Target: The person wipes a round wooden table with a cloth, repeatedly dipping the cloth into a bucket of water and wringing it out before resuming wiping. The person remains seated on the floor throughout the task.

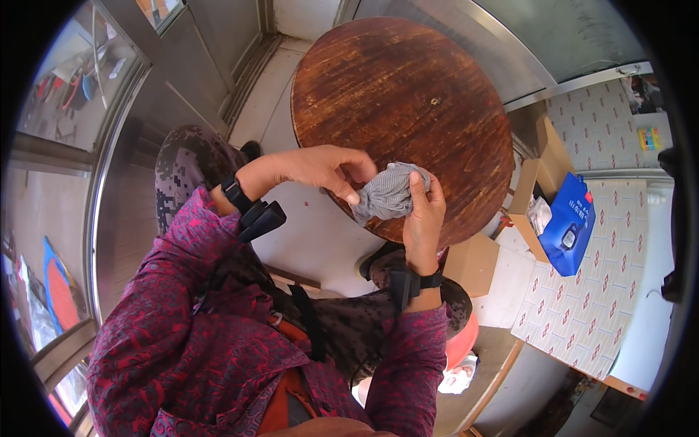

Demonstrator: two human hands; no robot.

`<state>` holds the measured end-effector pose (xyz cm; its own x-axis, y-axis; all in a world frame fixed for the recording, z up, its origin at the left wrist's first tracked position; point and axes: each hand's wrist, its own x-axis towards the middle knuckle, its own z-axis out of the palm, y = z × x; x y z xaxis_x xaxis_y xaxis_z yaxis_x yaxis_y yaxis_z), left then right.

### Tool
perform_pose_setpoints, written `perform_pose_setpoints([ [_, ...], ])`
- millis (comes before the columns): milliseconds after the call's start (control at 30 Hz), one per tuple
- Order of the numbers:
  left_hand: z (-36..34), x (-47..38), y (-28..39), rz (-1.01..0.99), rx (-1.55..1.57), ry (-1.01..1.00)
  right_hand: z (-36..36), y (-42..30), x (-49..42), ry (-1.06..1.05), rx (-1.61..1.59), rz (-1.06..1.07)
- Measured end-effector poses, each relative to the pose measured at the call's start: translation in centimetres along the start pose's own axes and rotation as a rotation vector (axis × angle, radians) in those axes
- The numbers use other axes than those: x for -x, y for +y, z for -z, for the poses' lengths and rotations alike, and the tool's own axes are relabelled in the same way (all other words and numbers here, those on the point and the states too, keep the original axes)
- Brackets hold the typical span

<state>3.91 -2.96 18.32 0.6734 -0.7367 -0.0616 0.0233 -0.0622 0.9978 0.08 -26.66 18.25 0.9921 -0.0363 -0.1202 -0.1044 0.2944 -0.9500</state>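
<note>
A bunched piece of grey, finely striped knit cloth (386, 191) is held up above the near edge of a round brown wooden table (398, 93). My right hand (425, 218) grips its right side, thumb on top and fingers behind. At the cloth's left end is my left hand (322, 169), its thumb tip against the fabric and the forefinger curved towards it. Whether the left fingers pinch the cloth is hidden. One end of the cloth hangs loose below the left thumb.
Right of the table stands an open cardboard box (527, 218) with a blue bag (569, 226) leaning out over a surface with a patterned covering (592, 306). Another cardboard piece (472, 265) lies below the table. A red plastic item (463, 341) is beside my right knee. Metal-framed door panels (164, 93) flank the left.
</note>
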Motion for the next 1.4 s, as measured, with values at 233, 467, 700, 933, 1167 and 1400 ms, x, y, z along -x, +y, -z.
perform_pose_setpoints([
  [233,-2.1,-0.9,-1.6,0.026,0.048,0.303,-1.6,0.2,0.8,-0.192,0.107,0.048],
  [467,-3.3,-1.9,-3.1,0.078,0.628,0.387,-0.7,0.2,0.4,-0.154,0.021,-0.094],
  [700,-0.8,-1.4,-0.8,-0.055,-0.335,0.518,1.1,-1.4,0.2,-0.064,0.266,0.078],
  [933,1.2,-1.5,-0.2,-0.1,-0.024,0.489,1.0,-3.5,0.4,-0.021,-0.033,0.101],
  [1167,2.8,-1.2,-2.1,-0.186,0.12,0.592,0.9,-4.1,0.3,-0.022,-0.177,0.131],
  [1400,-0.4,-0.9,1.0,-0.374,-0.212,0.407,-0.6,-4.4,1.2,-0.265,0.311,0.159],
])
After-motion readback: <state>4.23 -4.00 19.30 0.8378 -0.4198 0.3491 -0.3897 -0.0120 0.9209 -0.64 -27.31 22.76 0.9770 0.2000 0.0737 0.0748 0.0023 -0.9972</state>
